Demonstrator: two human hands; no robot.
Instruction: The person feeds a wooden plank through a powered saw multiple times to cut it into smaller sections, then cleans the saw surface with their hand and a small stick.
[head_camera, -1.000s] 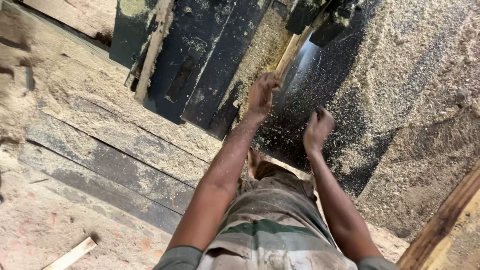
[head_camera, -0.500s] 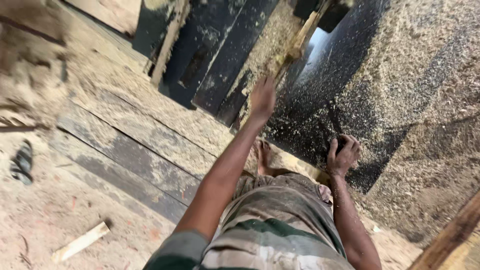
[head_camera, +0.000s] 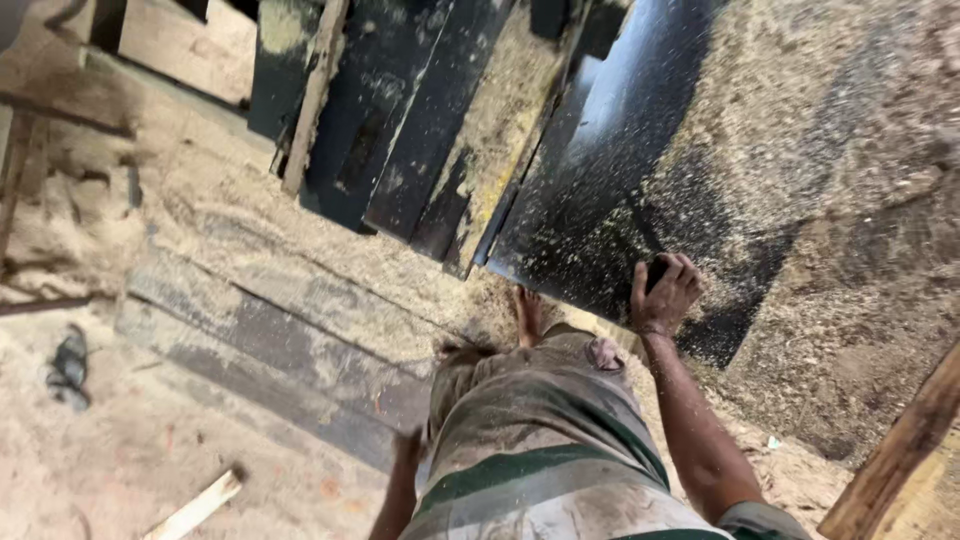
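While the right hand (head_camera: 664, 292) curls its fingers over the black sheet's (head_camera: 620, 170) lower edge, the left hand (head_camera: 405, 450) hangs beside the hip, its grip unclear; sawdust-covered floor (head_camera: 200, 440) lies open leftward.

Sawdust (head_camera: 850, 130) lies thick over the ground, heaped highest to the right. Weathered grey planks (head_camera: 270, 340) run across the floor, dusted pale. Dark boards (head_camera: 400, 130) lean together near the top, a thin pale batten (head_camera: 315, 95) beside them. A short offcut of light wood (head_camera: 195, 508) lies loose at the bottom. At the left edge sits what may be a dark sandal (head_camera: 68, 368), and a rough brown pole (head_camera: 900, 450) slants up the right.
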